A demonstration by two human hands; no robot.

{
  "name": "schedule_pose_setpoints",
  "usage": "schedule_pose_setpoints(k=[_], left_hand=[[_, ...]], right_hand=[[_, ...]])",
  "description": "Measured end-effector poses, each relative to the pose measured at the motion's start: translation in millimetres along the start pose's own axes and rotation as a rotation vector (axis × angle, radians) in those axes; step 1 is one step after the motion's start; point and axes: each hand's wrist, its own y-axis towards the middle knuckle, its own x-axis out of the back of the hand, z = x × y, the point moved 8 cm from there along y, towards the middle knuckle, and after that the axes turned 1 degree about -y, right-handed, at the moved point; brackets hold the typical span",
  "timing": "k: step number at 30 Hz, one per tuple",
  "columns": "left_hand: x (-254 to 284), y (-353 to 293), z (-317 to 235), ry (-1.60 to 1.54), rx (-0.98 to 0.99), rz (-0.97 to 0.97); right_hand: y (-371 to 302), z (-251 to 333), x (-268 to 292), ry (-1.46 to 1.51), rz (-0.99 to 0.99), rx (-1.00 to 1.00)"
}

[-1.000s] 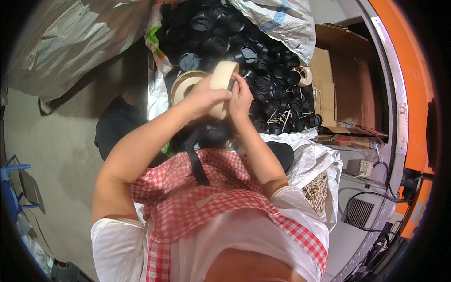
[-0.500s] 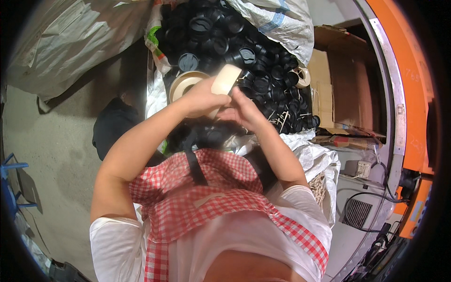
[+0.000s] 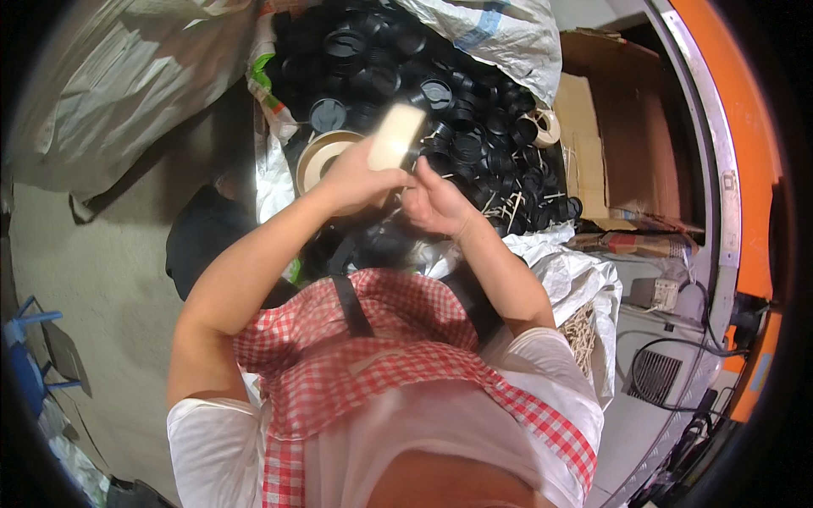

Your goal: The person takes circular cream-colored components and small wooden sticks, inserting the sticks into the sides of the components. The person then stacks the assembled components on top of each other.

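Observation:
My left hand (image 3: 354,179) is closed round a cream-coloured plastic piece (image 3: 398,135), which it holds tilted up over a heap of black plastic lids (image 3: 466,148). The piece looks like a ring or cap seen edge-on and is blurred by motion. Close beside its lower end is my right hand (image 3: 436,201), thumb raised and fingers curled in. Whatever those fingers hold, if anything, is hidden. Behind my left wrist lies a larger cream ring (image 3: 312,161), and another cream ring (image 3: 544,127) rests at the right edge of the heap.
White woven sacking (image 3: 508,51) surrounds the lids. An open cardboard box (image 3: 584,144) stands at the right, beside an orange machine frame (image 3: 749,169). Thin pale sticks (image 3: 506,207) lie among the lids, and more fill a white sack (image 3: 580,339) near my right elbow. A blue stool (image 3: 34,339) is far left.
My right hand has drawn slightly away from the cream piece, its fingers now more curled. The piece stands a little more upright in my left hand. The whole view has shifted slightly.

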Motion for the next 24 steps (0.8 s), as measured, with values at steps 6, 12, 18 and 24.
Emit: schedule_pose_setpoints(k=[6, 12, 18, 24], left_hand=[[68.5, 3.3, 38.3, -0.350, 0.093, -0.347], [124.8, -2.6, 69.9, 0.494, 0.134, -0.677], [89.6, 7.4, 14.0, 1.018, -0.071, -0.707], [99.0, 8.1, 17.9, 0.883, 0.027, -0.680]], right_hand=[[-11.4, 65.6, 125.3, -0.547, -0.568, 0.479], [-55.0, 157.0, 315.6, -0.959, -1.438, 0.650], [-69.5, 215.1, 339.4, -1.280, -1.581, 0.533], [-34.9, 271.7, 365.3, -1.558, -1.527, 0.588]])
